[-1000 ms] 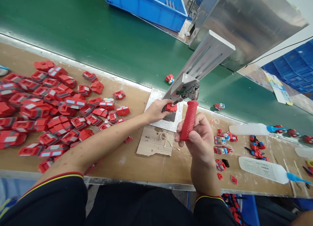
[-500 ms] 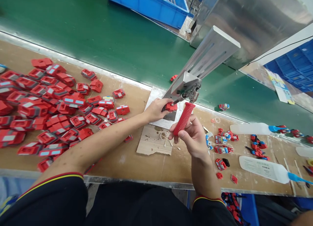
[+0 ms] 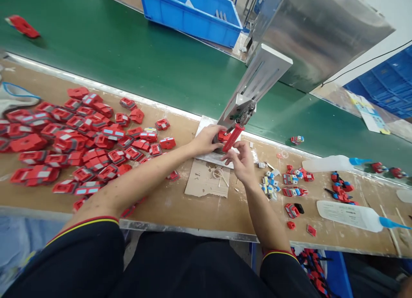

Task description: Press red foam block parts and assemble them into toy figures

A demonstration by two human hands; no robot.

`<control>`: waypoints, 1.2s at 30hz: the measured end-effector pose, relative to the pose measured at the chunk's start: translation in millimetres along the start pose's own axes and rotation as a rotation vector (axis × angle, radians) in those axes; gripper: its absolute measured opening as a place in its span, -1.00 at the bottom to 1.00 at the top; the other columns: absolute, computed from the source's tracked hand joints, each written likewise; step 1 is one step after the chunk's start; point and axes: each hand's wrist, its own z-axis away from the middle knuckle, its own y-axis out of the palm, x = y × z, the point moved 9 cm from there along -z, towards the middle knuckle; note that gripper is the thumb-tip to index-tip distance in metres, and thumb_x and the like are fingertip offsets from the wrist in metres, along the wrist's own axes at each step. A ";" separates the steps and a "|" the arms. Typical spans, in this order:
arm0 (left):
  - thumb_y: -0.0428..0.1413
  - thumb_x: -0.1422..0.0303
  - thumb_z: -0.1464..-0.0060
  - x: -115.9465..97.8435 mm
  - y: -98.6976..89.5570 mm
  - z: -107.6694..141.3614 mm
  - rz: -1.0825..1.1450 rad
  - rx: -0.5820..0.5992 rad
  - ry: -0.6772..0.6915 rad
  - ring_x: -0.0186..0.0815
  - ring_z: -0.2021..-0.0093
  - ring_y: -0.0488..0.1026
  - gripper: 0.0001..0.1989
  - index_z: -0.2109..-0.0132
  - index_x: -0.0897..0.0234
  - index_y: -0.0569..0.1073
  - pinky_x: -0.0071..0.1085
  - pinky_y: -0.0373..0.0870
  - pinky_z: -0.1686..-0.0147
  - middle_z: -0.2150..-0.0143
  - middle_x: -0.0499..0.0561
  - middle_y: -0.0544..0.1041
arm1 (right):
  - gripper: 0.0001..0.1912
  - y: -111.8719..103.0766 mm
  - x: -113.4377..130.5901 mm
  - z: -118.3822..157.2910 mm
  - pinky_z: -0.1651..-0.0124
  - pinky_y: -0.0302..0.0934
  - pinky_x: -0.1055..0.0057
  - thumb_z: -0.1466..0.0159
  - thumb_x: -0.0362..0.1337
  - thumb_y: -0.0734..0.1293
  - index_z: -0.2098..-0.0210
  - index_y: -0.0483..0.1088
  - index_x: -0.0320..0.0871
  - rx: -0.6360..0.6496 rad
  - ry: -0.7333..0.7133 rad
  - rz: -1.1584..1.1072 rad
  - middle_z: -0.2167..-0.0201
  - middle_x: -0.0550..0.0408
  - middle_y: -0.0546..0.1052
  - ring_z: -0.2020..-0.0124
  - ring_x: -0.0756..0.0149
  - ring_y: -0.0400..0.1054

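Note:
A metal press point(image 3: 257, 79) with a red ribbed handle point(image 3: 233, 138) stands on a white plate at the table's far edge. Under its clamp lies a red part point(image 3: 223, 136). My left hand point(image 3: 207, 140) is closed on this part from the left, its fingertips partly hidden by the press. Beside the handle's lower end is my right hand point(image 3: 239, 159), fingers apart and curved, with nothing in its grasp. Many red and grey parts point(image 3: 72, 141) are heaped on the table to the left.
Beyond the table runs a green belt point(image 3: 128, 53), with a blue crate point(image 3: 189, 14) behind it. Cardboard point(image 3: 206, 184) with swabs lies in front of the press. Small blue-white pieces point(image 3: 269, 185), assembled parts point(image 3: 294, 191) and white bottles point(image 3: 349, 215) are to the right.
The red handle has swung down toward the plate, and my right hand has opened off it. My left hand stays at the red part. A red piece now shows on the belt at far left.

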 end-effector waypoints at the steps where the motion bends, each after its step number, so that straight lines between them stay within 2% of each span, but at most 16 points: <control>1: 0.39 0.38 -0.05 0.0 -13.9 4.4 -0.026 0.004 0.017 0.02 -0.27 0.52 -0.36 -0.27 0.25 0.44 -0.03 0.46 -0.28 -0.25 0.23 0.58 | -0.56 -9.9 5.2 8.5 0.50 0.37 0.44 -0.35 0.17 0.40 0.17 0.19 0.02 -0.048 -0.041 0.032 0.07 0.10 0.55 0.52 0.47 0.47; 3: 0.37 0.31 -0.07 3.4 -51.9 20.7 -0.128 0.016 0.022 0.04 -0.33 0.46 -0.26 -0.36 0.27 0.36 -0.02 0.42 -0.31 -0.33 0.28 0.51 | -0.66 -32.1 15.2 31.1 0.44 0.38 0.42 -0.41 0.10 0.36 0.12 0.26 0.01 -0.133 -0.119 0.155 -0.01 0.03 0.56 0.43 0.42 0.50; 4: 0.31 0.30 -0.14 7.6 -72.6 32.3 -0.211 0.038 -0.005 0.03 -0.31 0.47 -0.33 -0.36 0.28 0.37 -0.04 0.41 -0.30 -0.32 0.28 0.51 | -0.72 -41.1 18.9 43.2 0.41 0.37 0.40 -0.44 0.04 0.35 0.13 0.30 0.00 -0.146 -0.147 0.245 0.07 0.04 0.58 0.41 0.39 0.50; 6: 0.20 0.30 -0.22 17.2 -105.0 59.6 -0.400 0.160 -0.077 0.00 -0.20 0.53 -0.53 -0.25 0.26 0.47 -0.06 0.44 -0.21 -0.20 0.24 0.58 | -0.80 -45.9 19.7 64.2 0.38 0.35 0.38 -0.46 -0.06 0.34 0.18 0.37 -0.02 -0.057 -0.169 0.455 0.28 0.10 0.56 0.43 0.35 0.45; 8: 0.22 0.27 -0.18 26.6 -120.0 87.6 -0.572 0.336 -0.135 0.04 -0.13 0.54 -0.64 -0.11 0.24 0.56 -0.02 0.41 -0.16 -0.10 0.21 0.63 | -0.83 -37.6 13.2 78.8 0.35 0.34 0.36 -0.46 -0.09 0.36 0.18 0.43 -0.04 0.102 -0.169 0.635 0.40 0.13 0.52 0.44 0.31 0.43; 9: 0.24 0.27 -0.15 30.5 -123.7 98.4 -0.633 0.381 -0.158 0.07 -0.12 0.53 -0.67 -0.05 0.23 0.59 0.00 0.39 -0.16 -0.06 0.21 0.64 | -0.82 -31.1 9.0 83.4 0.32 0.36 0.34 -0.44 -0.08 0.38 0.14 0.45 -0.05 0.174 -0.166 0.703 0.40 0.12 0.52 0.43 0.28 0.44; 11: 0.27 0.27 -0.12 36.7 -125.0 109.0 -0.663 0.364 -0.192 0.10 -0.14 0.51 -0.76 0.06 0.20 0.61 0.04 0.32 -0.20 0.01 0.19 0.65 | -0.76 -18.5 0.5 86.2 0.24 0.40 0.30 -0.42 -0.07 0.40 0.03 0.47 -0.06 0.261 -0.158 0.810 0.30 0.05 0.58 0.34 0.20 0.50; 14: 0.33 0.28 -0.07 48.1 -117.3 104.7 -0.528 0.205 -0.219 0.07 -0.11 0.49 -0.86 0.24 0.17 0.56 0.05 0.24 -0.29 0.24 0.07 0.62 | -0.71 -4.9 -10.8 80.8 0.14 0.43 0.25 -0.41 -0.11 0.42 -0.07 0.47 -0.05 0.293 -0.145 0.902 0.17 -0.03 0.64 0.21 0.11 0.56; 16: 0.41 0.27 0.03 57.7 -108.5 97.2 -0.451 0.161 -0.222 0.02 0.00 0.51 -0.77 0.35 0.18 0.50 0.06 0.23 -0.31 0.42 -0.04 0.49 | -0.76 0.6 -16.7 77.0 0.11 0.44 0.24 -0.41 -0.17 0.42 -0.05 0.50 -0.03 0.293 -0.146 0.913 0.13 -0.05 0.66 0.16 0.09 0.57; 18: 0.47 0.26 0.09 61.8 -104.7 90.9 -0.417 0.152 -0.212 -0.10 0.14 0.51 -0.71 0.38 0.19 0.49 -0.01 0.27 -0.29 0.49 -0.12 0.40 | -0.85 4.4 -20.5 74.8 0.09 0.44 0.25 -0.43 -0.22 0.39 0.02 0.53 -0.02 0.293 -0.159 0.908 0.12 -0.04 0.68 0.12 0.10 0.58; 21: 0.45 0.24 -0.01 51.0 -120.0 89.9 -0.374 0.066 -0.181 -0.22 0.22 0.48 -0.76 0.23 0.16 0.59 -0.17 0.39 -0.17 0.33 -0.10 0.49 | -0.86 7.8 -22.6 72.2 0.11 0.42 0.28 -0.46 -0.27 0.34 0.11 0.57 -0.01 0.297 -0.179 0.892 0.17 -0.02 0.68 0.12 0.12 0.58; 24: 0.37 0.22 -0.15 29.1 -146.3 100.9 -0.353 -0.074 -0.141 -0.21 0.12 0.50 -0.72 0.00 0.11 0.63 -0.23 0.47 -0.06 0.09 -0.03 0.55 | -0.84 8.8 -19.9 69.2 0.16 0.40 0.29 -0.46 -0.29 0.33 0.16 0.60 -0.02 0.291 -0.210 0.866 0.21 -0.02 0.68 0.16 0.12 0.58; 26: 0.35 0.20 -0.20 18.2 -154.8 110.5 -0.362 -0.115 -0.122 -0.20 0.10 0.52 -0.70 -0.06 0.10 0.64 -0.23 0.51 -0.02 0.06 -0.03 0.57 | -0.83 8.6 -16.9 68.2 0.18 0.40 0.28 -0.45 -0.28 0.34 0.18 0.60 -0.02 0.282 -0.244 0.853 0.23 -0.03 0.68 0.19 0.11 0.59; 29: 0.33 0.19 -0.23 17.4 -149.8 119.0 -0.368 -0.074 -0.142 -0.18 0.10 0.56 -0.68 -0.09 0.12 0.64 -0.21 0.56 0.02 0.08 0.01 0.62 | -0.84 7.0 -14.0 69.0 0.22 0.41 0.29 -0.46 -0.26 0.34 0.18 0.60 -0.02 0.254 -0.307 0.841 0.23 -0.01 0.70 0.22 0.13 0.61; 33: 0.29 0.38 -0.22 30.1 -130.0 113.0 -0.397 0.049 -0.228 -0.12 0.01 0.61 -0.73 -0.06 0.25 0.65 -0.16 0.53 -0.08 0.06 0.12 0.64 | -0.82 3.7 -11.2 72.9 0.24 0.44 0.31 -0.49 -0.21 0.32 0.17 0.58 -0.03 0.188 -0.410 0.809 0.26 0.02 0.70 0.26 0.17 0.63; 36: 0.32 0.42 -0.16 23.7 -124.8 101.1 -0.284 -0.040 -0.240 -0.16 0.05 0.62 -0.77 0.01 0.27 0.64 -0.19 0.53 -0.04 0.10 0.09 0.61 | -0.81 -0.4 -9.2 74.2 0.31 0.43 0.30 -0.50 -0.19 0.31 0.20 0.55 -0.04 0.121 -0.442 0.769 0.31 0.04 0.69 0.37 0.21 0.59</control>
